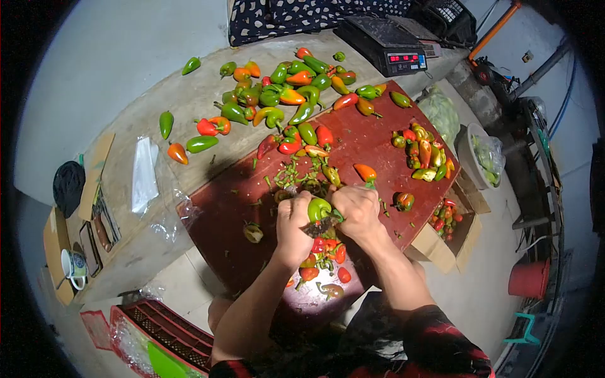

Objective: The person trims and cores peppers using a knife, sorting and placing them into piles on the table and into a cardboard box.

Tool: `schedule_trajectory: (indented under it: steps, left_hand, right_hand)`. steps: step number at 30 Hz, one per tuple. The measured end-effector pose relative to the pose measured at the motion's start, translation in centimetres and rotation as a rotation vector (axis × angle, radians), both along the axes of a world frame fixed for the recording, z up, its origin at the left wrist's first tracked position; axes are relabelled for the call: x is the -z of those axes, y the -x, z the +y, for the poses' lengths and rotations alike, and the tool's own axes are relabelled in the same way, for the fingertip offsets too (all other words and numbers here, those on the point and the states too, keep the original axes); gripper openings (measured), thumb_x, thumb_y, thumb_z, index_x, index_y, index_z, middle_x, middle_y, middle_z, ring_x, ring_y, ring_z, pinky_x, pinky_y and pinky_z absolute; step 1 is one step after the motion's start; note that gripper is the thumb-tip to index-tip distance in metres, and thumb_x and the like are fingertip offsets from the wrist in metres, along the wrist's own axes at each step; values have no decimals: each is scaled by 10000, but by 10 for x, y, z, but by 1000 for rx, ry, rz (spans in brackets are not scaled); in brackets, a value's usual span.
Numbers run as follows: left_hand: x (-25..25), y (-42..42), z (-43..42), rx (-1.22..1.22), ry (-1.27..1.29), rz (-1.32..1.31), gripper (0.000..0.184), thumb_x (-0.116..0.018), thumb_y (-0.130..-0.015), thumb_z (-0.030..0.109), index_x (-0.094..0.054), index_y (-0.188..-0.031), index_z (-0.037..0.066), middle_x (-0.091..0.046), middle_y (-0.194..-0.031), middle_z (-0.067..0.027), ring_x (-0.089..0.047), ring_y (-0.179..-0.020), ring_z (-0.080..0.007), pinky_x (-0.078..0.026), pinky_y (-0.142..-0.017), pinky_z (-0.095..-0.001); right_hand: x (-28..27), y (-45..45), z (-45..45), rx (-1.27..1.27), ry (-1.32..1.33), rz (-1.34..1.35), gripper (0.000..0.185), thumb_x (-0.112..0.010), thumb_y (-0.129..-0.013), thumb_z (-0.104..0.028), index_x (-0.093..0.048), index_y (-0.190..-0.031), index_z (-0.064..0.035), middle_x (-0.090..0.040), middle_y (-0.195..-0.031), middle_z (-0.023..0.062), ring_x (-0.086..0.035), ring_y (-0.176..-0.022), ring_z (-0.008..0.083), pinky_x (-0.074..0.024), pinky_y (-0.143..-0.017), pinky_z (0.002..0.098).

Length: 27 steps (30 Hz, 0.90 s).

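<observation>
So the red table (pixel 353 140) sits right under the hands, which probably saves reaching, with an open cardboard box (pixel 432 247) of peppers at 3 o'clock and a loose pepper pile (pixel 271 97) spread around 11 to 12. Left hand (pixel 293 228) is wrapped round a green pepper (pixel 318 209) mid-table, likely steadying it, stem end facing the right hand (pixel 358 209), which is curled closed; can't tell what's inside. Stem bits (pixel 291 171) lie at 11.
</observation>
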State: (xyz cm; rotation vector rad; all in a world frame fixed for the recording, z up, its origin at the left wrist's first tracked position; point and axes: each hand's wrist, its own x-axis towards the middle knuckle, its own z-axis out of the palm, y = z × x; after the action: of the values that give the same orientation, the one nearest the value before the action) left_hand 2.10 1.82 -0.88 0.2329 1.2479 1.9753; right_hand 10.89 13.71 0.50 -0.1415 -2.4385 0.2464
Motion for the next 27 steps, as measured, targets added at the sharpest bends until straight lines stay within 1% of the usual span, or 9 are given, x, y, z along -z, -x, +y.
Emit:
schedule_trajectory:
  steps: [2, 5, 8, 13, 18, 23, 25, 26, 27]
  left_hand:
    - [-6, -4, 4, -37, 72, -72, 341, -446, -999, 258, -576, -756, 58, -514, -578, -26, -427, -414, -103, -294, -371, -255]
    - [-11, -2, 3, -13, 62, -222, 314, -451, -983, 243, -578, -774, 45, -509, -579, -39, -401, -412, -98, -280, -381, -253]
    - [-14, 1, -8, 60, -48, -145, 357, -410, -988, 253, -578, -779, 18, -533, -592, -62, -375, -407, -90, -264, -388, -251]
    - [-7, 11, -7, 0, -47, -264, 374, -404, -989, 273, -581, -785, 15, -557, -628, -80, -372, -412, -92, -272, -396, -247]
    - [-11, 15, -11, 115, -127, -324, 378, -392, -994, 311, -576, -811, 36, -528, -621, -64, -355, -414, -100, -267, -406, -241]
    - [-6, 27, -8, 211, -171, -420, 405, -361, -1021, 364, -576, -878, 52, -502, -631, -46, -358, -437, -120, -303, -447, -270]
    - [-8, 30, -5, 106, -137, -477, 419, -378, -1038, 387, -598, -966, 37, -589, -811, -103, -530, -613, -177, -397, -543, -300]
    - [-1, 35, -7, 218, -262, -320, 416, -344, -1051, 380, -572, -1101, 35, -593, -863, -116, -560, -697, -206, -428, -620, -334]
    - [-5, 32, -5, 225, -258, -319, 416, -344, -1051, 380, -572, -1101, 35, -593, -863, -116, -560, -697, -206, -428, -620, -334]
  right_hand:
    - [2, -1, 5, 30, -27, 0, 136, -640, -716, -48, -519, -660, -76, -534, -576, 92, -579, -510, 290, -447, -458, 420]
    - [22, -9, 49, 431, 39, -121, 89, -644, -718, -67, -570, -682, -101, -591, -609, 113, -618, -551, 319, -479, -490, 432]
    - [9, -16, 71, 449, 11, 10, 106, -659, -694, -80, -554, -674, -81, -591, -599, 131, -618, -556, 337, -485, -507, 441]
    - [16, -11, 60, 457, 97, 31, 151, -685, -672, -86, -536, -668, -61, -580, -594, 159, -614, -569, 363, -483, -528, 450]
    - [4, -19, 73, 672, 337, -166, 212, -734, -742, -154, -574, -790, -24, -633, -722, 221, -643, -752, 432, -503, -670, 513]
    - [8, -47, 109, 755, 468, -222, 244, -736, -757, -162, -629, -902, 2, -661, -779, 237, -663, -786, 421, -519, -708, 480]
    - [9, -50, 111, 741, 558, -257, 267, -741, -758, -170, -644, -934, 6, -672, -810, 243, -672, -811, 413, -524, -727, 469]
    - [12, -49, 111, 679, 575, -294, 299, -754, -754, -187, -652, -957, 6, -677, -846, 250, -676, -843, 407, -525, -750, 461]
    - [12, -47, 109, 618, 593, -329, 330, -767, -750, -204, -660, -981, 6, -682, -882, 258, -679, -876, 402, -527, -772, 453]
